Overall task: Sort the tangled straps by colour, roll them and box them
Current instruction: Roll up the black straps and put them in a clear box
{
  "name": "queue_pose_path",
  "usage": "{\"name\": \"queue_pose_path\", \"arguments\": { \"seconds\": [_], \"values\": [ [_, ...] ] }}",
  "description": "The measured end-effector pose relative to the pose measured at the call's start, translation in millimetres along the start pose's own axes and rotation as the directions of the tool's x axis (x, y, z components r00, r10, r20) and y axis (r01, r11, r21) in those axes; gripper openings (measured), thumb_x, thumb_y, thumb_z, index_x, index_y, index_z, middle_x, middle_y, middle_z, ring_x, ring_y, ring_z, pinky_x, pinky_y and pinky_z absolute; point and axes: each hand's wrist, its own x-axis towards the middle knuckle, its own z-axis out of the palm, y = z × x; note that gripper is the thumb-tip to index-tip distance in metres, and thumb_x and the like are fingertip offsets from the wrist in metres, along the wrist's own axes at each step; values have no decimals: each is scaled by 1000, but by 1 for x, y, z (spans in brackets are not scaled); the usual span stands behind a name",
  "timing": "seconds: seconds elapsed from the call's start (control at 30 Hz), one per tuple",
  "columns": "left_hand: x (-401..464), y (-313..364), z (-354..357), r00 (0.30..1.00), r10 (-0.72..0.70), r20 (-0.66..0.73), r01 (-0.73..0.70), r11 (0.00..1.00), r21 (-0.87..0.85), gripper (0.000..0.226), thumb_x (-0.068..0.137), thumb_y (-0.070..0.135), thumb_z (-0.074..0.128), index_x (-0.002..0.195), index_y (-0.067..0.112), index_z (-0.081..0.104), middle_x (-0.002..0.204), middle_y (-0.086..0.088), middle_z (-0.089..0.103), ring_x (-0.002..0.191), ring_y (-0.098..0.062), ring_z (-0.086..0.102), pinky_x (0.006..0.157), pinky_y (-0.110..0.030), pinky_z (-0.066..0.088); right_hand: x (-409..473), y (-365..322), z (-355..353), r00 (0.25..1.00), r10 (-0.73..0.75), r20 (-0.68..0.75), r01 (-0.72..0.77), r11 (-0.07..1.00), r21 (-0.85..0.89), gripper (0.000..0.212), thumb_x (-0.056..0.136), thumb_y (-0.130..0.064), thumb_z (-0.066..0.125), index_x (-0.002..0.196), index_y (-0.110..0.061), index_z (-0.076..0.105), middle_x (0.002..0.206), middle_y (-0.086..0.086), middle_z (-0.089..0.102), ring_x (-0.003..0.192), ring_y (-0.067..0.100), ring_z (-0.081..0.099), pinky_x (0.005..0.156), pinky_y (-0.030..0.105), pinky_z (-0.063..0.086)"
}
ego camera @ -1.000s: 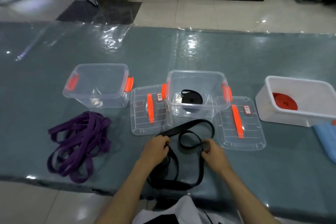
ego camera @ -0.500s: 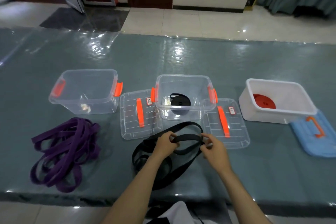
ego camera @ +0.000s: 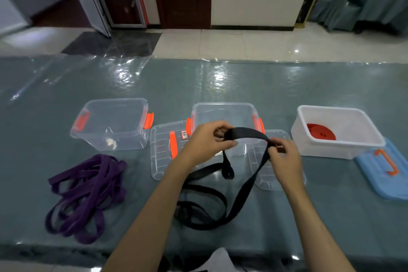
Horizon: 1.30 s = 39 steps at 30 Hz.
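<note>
Grey-green tabletop [ego camera: 287, 86] carries everything: left hand [ego camera: 207, 141] and right hand [ego camera: 284, 157] each pinch the black strap [ego camera: 245, 133] raised before the middle clear box [ego camera: 223, 112]; its slack trails near. Purple straps [ego camera: 86, 192] lie left.

Bare forearms, white garment [ego camera: 217, 259]

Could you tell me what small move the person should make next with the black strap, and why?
Probably start rolling from the short end. The left hand and right hand both pinch the black strap, stretched between them above the table; a short end dangles below the left hand, while the long tail lies loose on the table.
</note>
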Motion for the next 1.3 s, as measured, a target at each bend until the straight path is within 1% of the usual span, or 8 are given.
{"name": "queue_pose_path", "arguments": {
  "seconds": [0.13, 0.3, 0.5, 0.6, 0.87, 1.03, 1.2, 1.3],
  "values": [
    [12, 28, -18, 985, 87, -148, -88, 996, -2, 28, 81, 26, 90, 105, 26, 75, 96, 11, 77, 89, -2, 71, 78, -14, 55, 17, -43, -6, 998, -43, 39, 37, 990, 136, 21, 82, -32, 57, 97, -39, 70, 99, -7, 78, 93, 2, 72, 85, 28, 58],
    [23, 54, -32, 920, 233, -316, -183, 967, 179, 29, 80, 42, 88, 101, 34, 68, 93, 24, 72, 93, 0, 69, 85, -19, 56, 29, -90, -13, 990, -139, 5, 131, 944, 302, 24, 97, -13, 68, 104, -35, 72, 97, -1, 80, 92, 16, 78, 84, 30, 64],
    [30, 55, -39, 883, 240, -404, -34, 890, 455, 35, 83, 50, 82, 91, 36, 51, 81, 22, 64, 78, -3, 63, 68, -29, 51, 43, -117, -20, 984, -176, 27, 157, 932, 326, 22, 96, -11, 76, 114, -23, 76, 106, 4, 77, 97, 16, 74, 86, 26, 61],
    [29, 43, -39, 909, 169, -382, 21, 895, 446, 36, 85, 46, 84, 88, 34, 50, 80, 18, 63, 74, -9, 63, 62, -32, 49, 43, -111, -20, 981, -170, 94, 137, 949, 285, 29, 87, -14, 85, 112, -27, 77, 103, -6, 77, 88, 0, 72, 80, 12, 56],
    [25, 32, -44, 850, 278, -447, 131, 711, 691, 33, 87, 21, 79, 84, 27, 46, 66, 10, 53, 61, -14, 49, 50, -23, 26, 49, -79, 5, 968, -224, 111, 237, 965, -116, 35, 76, -10, 92, 91, -36, 73, 76, -10, 61, 67, 8, 56, 61, 13, 44],
    [37, 26, -47, 904, 129, -408, 76, 891, 448, 37, 87, 20, 82, 88, 29, 46, 71, 12, 57, 54, -7, 47, 52, -24, 38, 57, -78, 15, 976, -199, 91, 211, 966, -148, 36, 84, -4, 79, 89, -38, 67, 84, -7, 60, 74, 4, 58, 66, 8, 46],
    [43, 22, -48, 992, 3, -129, -4, 1000, -1, 39, 77, 28, 93, 97, 30, 60, 91, 2, 74, 74, -8, 69, 72, -23, 59, 63, -92, 24, 969, -63, 238, 77, 996, -51, 14, 91, -9, 78, 86, -20, 69, 88, 12, 69, 76, 30, 67, 62, 40, 66],
    [49, 18, -44, 990, 2, -143, -12, 998, -70, 41, 75, 39, 94, 101, 32, 63, 99, 3, 78, 83, -17, 74, 79, -32, 63, 65, -101, 27, 947, -51, 319, 31, 997, 65, 13, 91, -12, 81, 97, -17, 70, 90, 7, 71, 76, 17, 72, 67, 41, 67]
  ]
}}
